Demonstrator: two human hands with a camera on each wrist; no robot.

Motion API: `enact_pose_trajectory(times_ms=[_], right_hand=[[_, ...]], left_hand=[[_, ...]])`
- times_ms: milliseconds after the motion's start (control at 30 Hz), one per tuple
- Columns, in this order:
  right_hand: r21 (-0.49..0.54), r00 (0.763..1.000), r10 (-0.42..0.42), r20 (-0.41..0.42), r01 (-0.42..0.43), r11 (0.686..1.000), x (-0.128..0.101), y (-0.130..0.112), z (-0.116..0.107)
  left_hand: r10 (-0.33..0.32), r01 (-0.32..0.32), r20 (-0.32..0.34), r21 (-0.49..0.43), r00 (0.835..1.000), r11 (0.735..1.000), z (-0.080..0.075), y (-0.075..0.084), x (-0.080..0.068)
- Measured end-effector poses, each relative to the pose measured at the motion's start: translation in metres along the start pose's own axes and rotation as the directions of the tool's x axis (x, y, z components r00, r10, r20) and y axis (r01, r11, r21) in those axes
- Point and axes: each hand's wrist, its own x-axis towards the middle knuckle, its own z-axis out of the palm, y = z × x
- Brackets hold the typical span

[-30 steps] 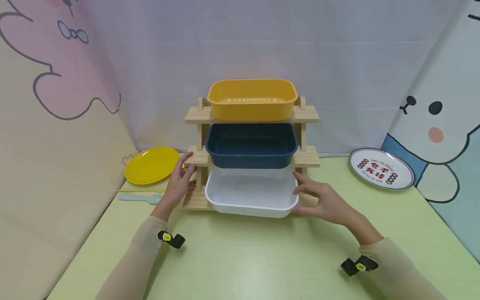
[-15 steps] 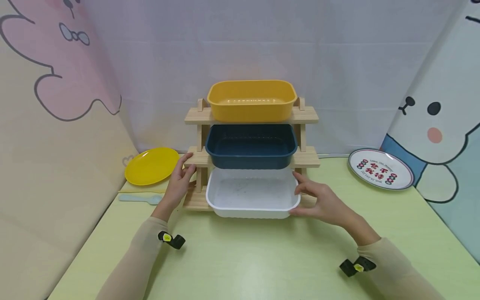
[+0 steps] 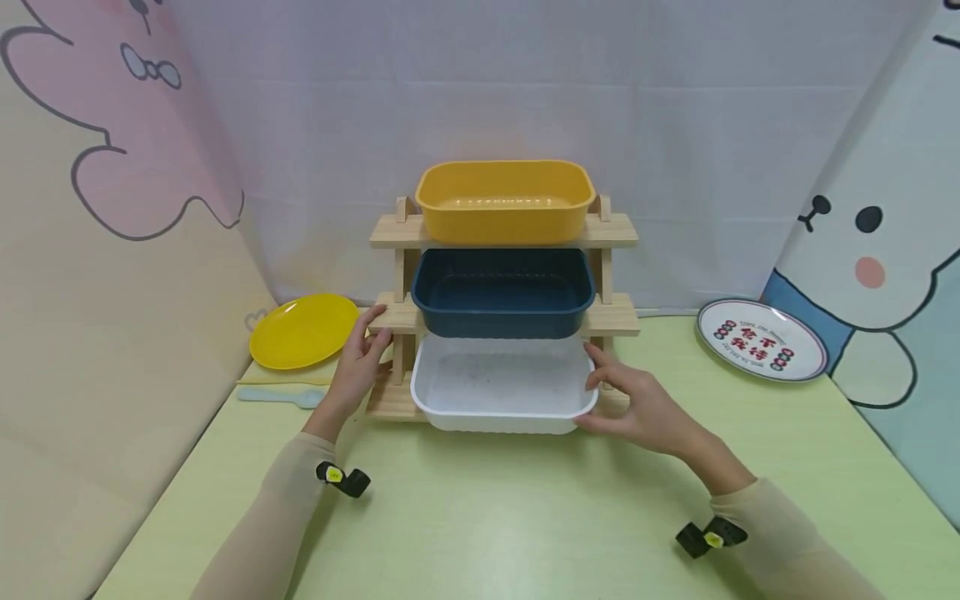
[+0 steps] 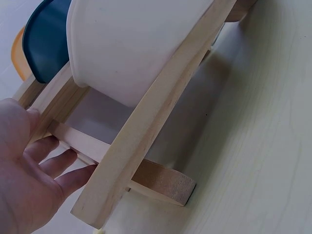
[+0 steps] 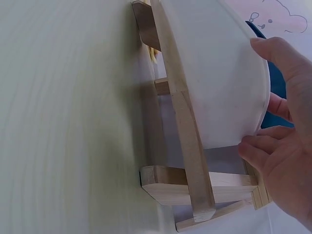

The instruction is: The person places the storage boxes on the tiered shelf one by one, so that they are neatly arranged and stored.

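My right hand [image 3: 645,408] pinches the white plastic tub's [image 3: 501,385] right rim, while my left hand [image 3: 358,367], fingers straight, seemingly steadies the three-tier wooden rack [image 3: 396,317].

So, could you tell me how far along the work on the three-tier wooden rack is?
The yellow plastic tub and the dark blue tub sit on their tiers. The right hand grips the white tub at the lowest tier, the left hand rests on the rack. Whether the white tub is fully seated is unclear.
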Motion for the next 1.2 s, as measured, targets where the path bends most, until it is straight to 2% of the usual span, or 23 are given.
enact_pose_trajectory(times_ms=[133, 267, 400, 500, 800, 1033, 1200], right_hand=[[-0.016, 1.000, -0.007, -0.009, 0.007, 1.000, 0.000, -0.001, 0.001], [-0.029, 0.999, -0.015, -0.031, 0.014, 0.999, -0.001, -0.001, 0.002], [-0.038, 0.999, 0.005, -0.050, -0.007, 0.999, -0.001, -0.001, 0.004], [-0.049, 0.998, 0.017, -0.053, -0.020, 0.999, 0.000, -0.001, 0.005], [-0.040, 0.999, 0.027, -0.032, -0.028, 0.999, 0.000, -0.002, 0.004], [-0.038, 0.999, 0.029, -0.042, -0.030, 0.999, 0.001, -0.006, 0.008], [-0.036, 0.999, 0.028, -0.040, -0.029, 0.999, 0.000, -0.006, 0.008]], left_hand=[[-0.011, 0.011, 0.007, -0.005, 1.000, 1.000, 0.000, 0.004, -0.001], [-0.017, 0.017, 0.016, -0.010, 1.000, 1.000, 0.003, 0.017, -0.006], [-0.012, 0.012, 0.027, -0.010, 1.000, 1.000, 0.006, 0.029, -0.012], [-0.011, 0.011, 0.027, -0.009, 1.000, 1.000, 0.006, 0.030, -0.012], [-0.012, 0.013, 0.019, -0.008, 1.000, 1.000, 0.005, 0.028, -0.013], [0.001, -0.001, 0.009, -0.015, 1.000, 1.000, -0.001, 0.001, 0.000], [0.020, -0.020, 0.004, -0.007, 1.000, 1.000, 0.000, 0.000, -0.001]])
